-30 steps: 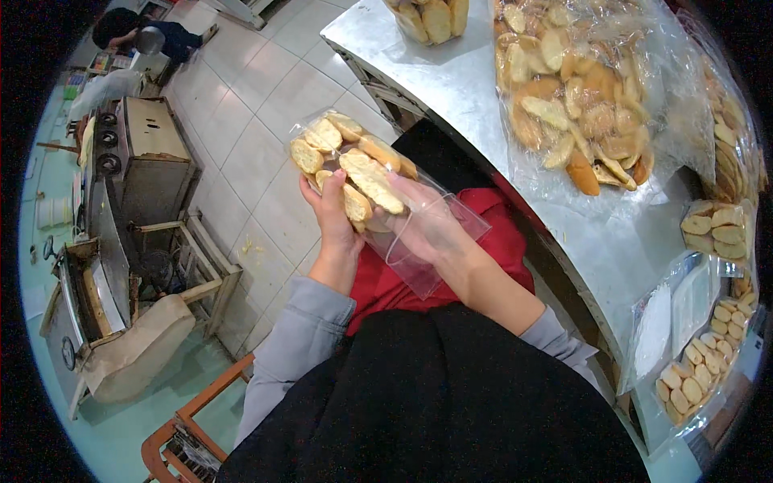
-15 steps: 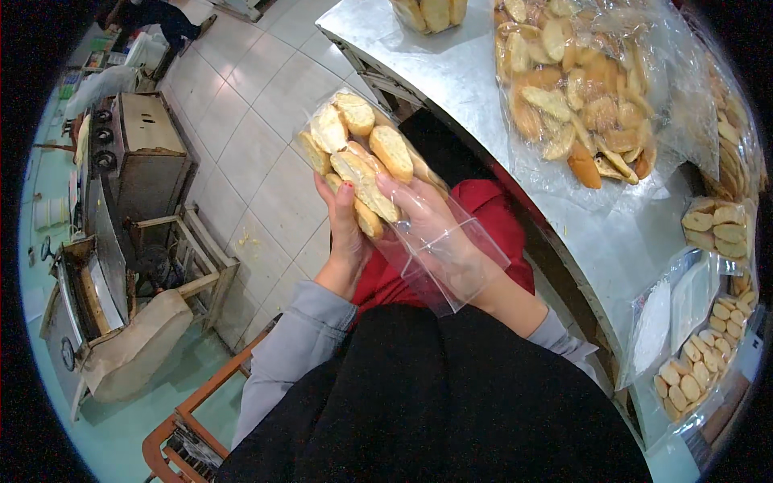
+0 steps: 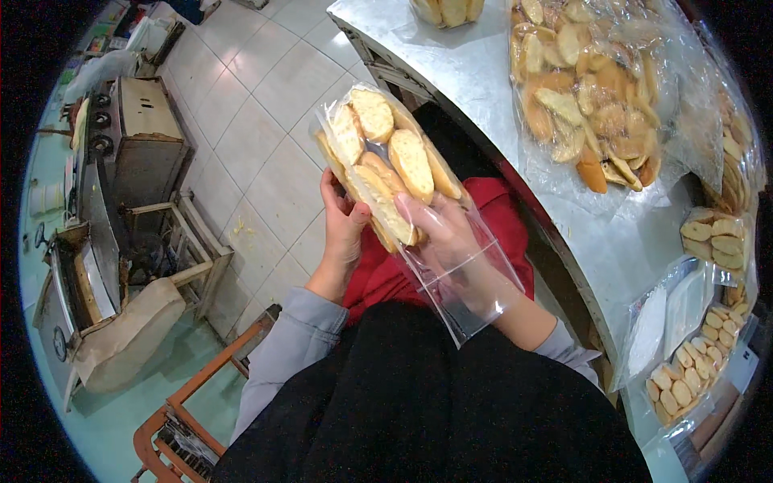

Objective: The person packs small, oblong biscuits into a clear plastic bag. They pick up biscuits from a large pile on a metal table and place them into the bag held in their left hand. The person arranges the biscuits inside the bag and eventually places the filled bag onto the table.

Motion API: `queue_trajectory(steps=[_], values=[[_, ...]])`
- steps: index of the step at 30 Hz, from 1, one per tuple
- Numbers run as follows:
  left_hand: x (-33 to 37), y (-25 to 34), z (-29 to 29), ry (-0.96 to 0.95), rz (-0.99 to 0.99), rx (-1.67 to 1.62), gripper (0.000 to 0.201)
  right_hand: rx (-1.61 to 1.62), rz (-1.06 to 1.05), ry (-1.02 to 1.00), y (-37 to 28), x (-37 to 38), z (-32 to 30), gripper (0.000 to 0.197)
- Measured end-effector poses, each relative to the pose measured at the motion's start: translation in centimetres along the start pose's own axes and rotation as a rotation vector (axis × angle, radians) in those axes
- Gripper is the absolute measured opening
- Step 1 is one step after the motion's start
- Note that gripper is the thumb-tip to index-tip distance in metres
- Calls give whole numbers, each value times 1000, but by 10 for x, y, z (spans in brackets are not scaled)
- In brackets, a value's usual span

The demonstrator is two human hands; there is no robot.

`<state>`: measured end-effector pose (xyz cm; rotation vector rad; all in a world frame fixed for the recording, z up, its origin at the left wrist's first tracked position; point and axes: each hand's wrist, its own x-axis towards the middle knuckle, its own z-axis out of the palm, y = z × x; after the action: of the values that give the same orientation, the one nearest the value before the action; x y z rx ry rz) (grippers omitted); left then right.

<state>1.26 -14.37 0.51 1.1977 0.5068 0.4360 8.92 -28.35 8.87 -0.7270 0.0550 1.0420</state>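
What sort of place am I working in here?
Likely a small bakery's packing area: the held clear bag of bread slices, a larger bag of bread on the metal-topped table, and a flat pack of small slices near the table's edge suggest it.

From where I stand, no words, numbers, labels, brand names or signs can be read on anything around me.

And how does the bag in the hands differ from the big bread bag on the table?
The held bag is small and narrow; the big bag is much wider. The held bag is raised and tilted; the big bag lies on the table. Both are clear plastic, with bread slices.
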Motion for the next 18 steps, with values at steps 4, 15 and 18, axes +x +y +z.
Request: queue_trajectory(steps=[4,15,18], values=[[-3,22,16,-47,-3,12,98,214,-7,11,20,8,-20,46],[-11,49,49,-18,-251,-221,76,-254,68,-8,29,-1,-30,35],[-10,45,49,-23,-227,-203,79,-24,138,23,19,-11,-20,34]])
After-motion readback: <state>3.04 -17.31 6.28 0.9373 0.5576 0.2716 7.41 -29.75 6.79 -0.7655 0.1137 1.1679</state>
